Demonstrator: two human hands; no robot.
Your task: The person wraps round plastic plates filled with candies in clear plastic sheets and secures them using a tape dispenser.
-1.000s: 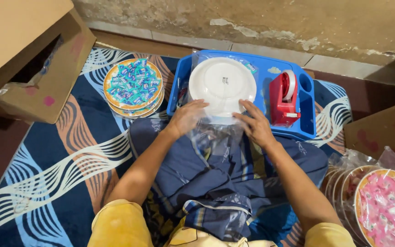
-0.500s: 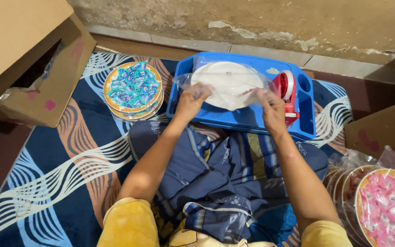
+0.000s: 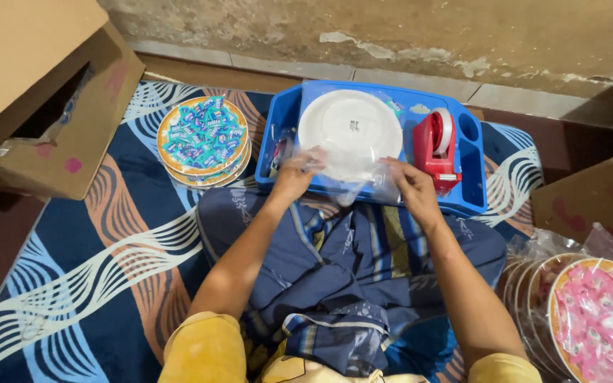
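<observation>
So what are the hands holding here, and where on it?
Both the left hand and right hand grip a clear plastic bag by its near edge.

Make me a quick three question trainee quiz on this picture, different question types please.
1. True or false: the red tape dispenser sits inside the blue tray.
2. What do the left hand and right hand hold? A) scissors B) clear plastic bag C) cardboard box
3. Fill in: the white plate lies face ____.

Key: 1 true; 2 B; 3 down, its underside showing.
</observation>
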